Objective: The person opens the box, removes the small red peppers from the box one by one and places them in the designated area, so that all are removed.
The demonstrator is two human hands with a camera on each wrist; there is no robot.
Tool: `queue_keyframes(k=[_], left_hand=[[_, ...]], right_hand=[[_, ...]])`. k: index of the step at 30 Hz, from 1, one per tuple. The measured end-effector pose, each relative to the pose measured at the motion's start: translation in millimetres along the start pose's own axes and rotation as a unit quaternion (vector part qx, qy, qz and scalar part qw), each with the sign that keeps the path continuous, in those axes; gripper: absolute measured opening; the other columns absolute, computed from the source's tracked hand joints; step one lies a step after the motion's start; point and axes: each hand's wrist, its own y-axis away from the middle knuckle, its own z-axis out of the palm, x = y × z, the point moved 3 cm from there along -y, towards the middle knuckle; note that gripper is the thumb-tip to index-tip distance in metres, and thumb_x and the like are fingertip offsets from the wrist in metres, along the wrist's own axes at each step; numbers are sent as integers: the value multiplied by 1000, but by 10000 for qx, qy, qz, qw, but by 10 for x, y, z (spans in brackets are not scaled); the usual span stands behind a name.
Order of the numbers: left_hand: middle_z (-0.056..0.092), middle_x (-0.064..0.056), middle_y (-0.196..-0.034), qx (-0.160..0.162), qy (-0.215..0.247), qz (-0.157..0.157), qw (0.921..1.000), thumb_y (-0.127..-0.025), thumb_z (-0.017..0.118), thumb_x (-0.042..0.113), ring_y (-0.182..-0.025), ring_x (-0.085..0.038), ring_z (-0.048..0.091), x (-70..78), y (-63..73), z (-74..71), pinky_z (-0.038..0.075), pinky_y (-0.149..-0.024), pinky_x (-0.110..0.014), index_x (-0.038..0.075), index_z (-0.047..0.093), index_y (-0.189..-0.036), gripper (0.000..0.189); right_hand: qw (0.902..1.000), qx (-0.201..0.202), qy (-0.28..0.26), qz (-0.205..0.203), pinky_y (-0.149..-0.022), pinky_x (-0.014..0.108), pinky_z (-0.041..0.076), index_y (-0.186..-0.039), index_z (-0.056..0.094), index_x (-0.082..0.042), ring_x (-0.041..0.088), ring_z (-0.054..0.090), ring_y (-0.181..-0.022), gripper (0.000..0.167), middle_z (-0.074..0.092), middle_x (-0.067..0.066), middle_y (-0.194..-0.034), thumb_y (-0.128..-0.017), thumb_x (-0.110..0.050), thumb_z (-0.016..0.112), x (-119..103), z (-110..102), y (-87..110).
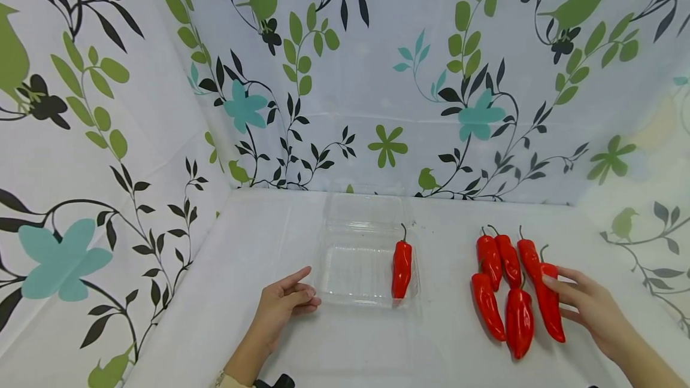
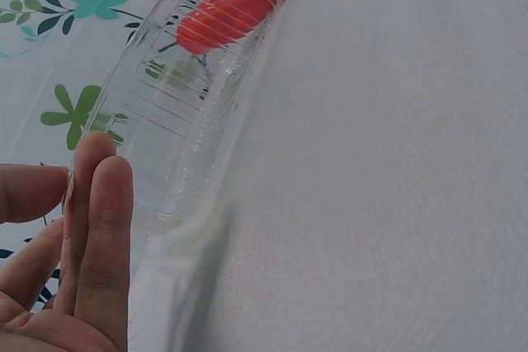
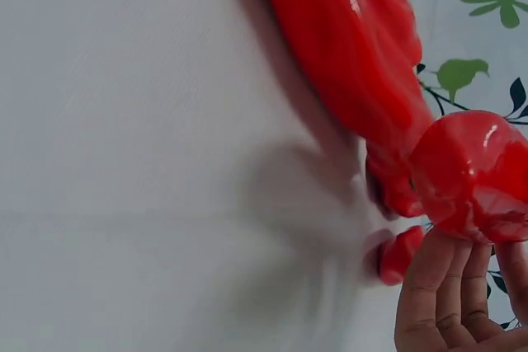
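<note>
A clear plastic container lies on the white cloth, with one red chili pepper lengthwise along its right side. At the container's left edge my left hand pinches the rim; the left wrist view shows the thumb on one side and fingers on the other. My right hand holds a red pepper at the right of a group of peppers, thumb on its upper face. In the right wrist view that held pepper rests on the fingertips, blunt end toward the camera.
Several more red peppers lie close together left of my right hand, including a wide one in front and a curved one. Behind the table hangs a patterned cloth with leaves and birds. A dark object shows at the bottom edge.
</note>
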Motion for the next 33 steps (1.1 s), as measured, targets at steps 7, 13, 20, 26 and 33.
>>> queue_keyframes(k=[7,13,20,26,33], left_hand=[[67,-12,-97,-5,-16,11,10000,-92,67,-5,-87,-24,73,6,7,-4,62,-81,-35,-4,48,-147,59],[67,-13,-98,19,-16,3,10000,-92,67,-5,-87,-24,73,4,7,-8,62,-81,-35,-3,48,-147,58],[67,-12,-98,18,-20,17,10000,-93,66,-5,-87,-24,73,5,8,-8,62,-81,-34,-3,48,-147,58],[68,-12,-97,-13,18,5,10000,-93,67,-5,-87,-24,73,1,13,-2,62,-81,-35,-4,47,-147,58],[67,-12,-97,-28,24,7,10000,-93,67,-5,-87,-24,73,-13,14,-2,62,-81,-36,-4,47,-147,58]], right_hand=[[9989,59,433,169,-86,48,60,-154,16,11,31,62,-108,99,32,41,-147,-98,-59,56,86,-22,-29],[9957,26,917,133,-82,47,62,-149,24,13,24,66,-97,95,45,41,-133,-96,-56,62,130,21,-35],[9868,101,1615,14,-75,42,63,-143,32,15,24,64,-91,96,55,37,-119,-91,-58,67,140,85,-38],[9803,98,1974,0,-71,41,62,-139,36,17,28,63,-90,96,57,37,-113,-90,-60,67,171,113,-55],[9698,332,2417,27,-68,44,63,-136,40,15,35,65,-89,104,59,38,-110,-82,-71,67,178,141,-40]])
